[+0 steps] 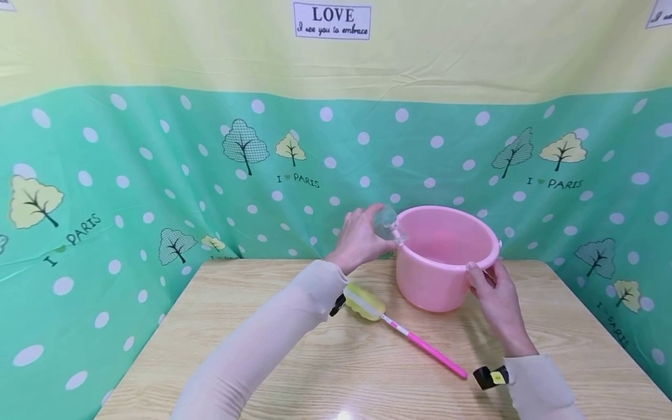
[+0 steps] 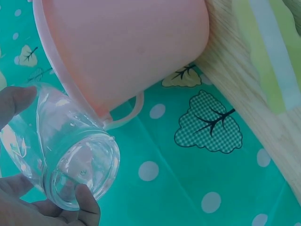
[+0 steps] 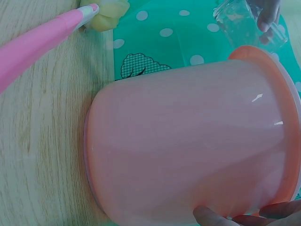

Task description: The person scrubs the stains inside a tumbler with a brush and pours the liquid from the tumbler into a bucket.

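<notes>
My left hand (image 1: 359,236) grips a clear, see-through cup (image 2: 75,160) by its sides. The cup is tilted at the left rim of a pink bucket (image 1: 430,283), its mouth toward the bucket; its base faces the left wrist camera, with a finger at it. Whether anything is inside the cup I cannot tell. On the bucket's right side, my right hand (image 1: 499,297) holds the rim, thumb at the front. Only those fingertips (image 3: 211,217) show at the bottom of the right wrist view. A small loop (image 2: 134,115) sticks out below the bucket's rim.
A brush with a yellow sponge head (image 1: 364,302) and a pink handle (image 1: 436,353) lies on the wooden table (image 1: 315,373), in front of the bucket. Behind the table hangs a green and yellow printed cloth (image 1: 325,140), close to the bucket and cup.
</notes>
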`<action>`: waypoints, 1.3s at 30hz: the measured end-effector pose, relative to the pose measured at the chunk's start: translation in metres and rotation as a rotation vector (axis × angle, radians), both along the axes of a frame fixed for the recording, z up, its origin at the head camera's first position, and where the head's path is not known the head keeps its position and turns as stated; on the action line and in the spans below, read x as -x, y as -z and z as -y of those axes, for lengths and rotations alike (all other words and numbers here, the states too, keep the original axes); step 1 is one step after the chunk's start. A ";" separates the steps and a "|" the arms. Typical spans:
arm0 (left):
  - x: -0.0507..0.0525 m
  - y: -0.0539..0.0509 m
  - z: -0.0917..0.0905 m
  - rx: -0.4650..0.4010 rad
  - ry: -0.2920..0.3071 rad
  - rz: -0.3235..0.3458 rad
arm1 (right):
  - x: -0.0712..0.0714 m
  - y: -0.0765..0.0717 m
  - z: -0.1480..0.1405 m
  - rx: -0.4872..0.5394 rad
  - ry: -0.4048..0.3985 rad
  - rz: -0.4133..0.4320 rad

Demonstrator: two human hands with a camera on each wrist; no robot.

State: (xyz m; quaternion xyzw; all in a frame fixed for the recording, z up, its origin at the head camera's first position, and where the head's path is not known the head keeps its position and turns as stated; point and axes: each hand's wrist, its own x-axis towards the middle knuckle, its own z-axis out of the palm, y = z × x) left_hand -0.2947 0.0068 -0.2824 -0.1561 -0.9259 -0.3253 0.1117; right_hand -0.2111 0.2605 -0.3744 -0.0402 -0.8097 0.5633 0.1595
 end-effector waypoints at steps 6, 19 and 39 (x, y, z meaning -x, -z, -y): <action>0.000 -0.001 0.000 0.002 -0.003 0.000 | 0.000 0.000 0.000 -0.005 0.003 0.003; -0.001 -0.001 0.000 0.018 -0.007 0.015 | 0.000 0.001 -0.001 -0.003 0.005 0.016; 0.002 -0.004 -0.002 0.054 -0.015 0.012 | 0.000 0.000 -0.001 -0.003 0.002 0.014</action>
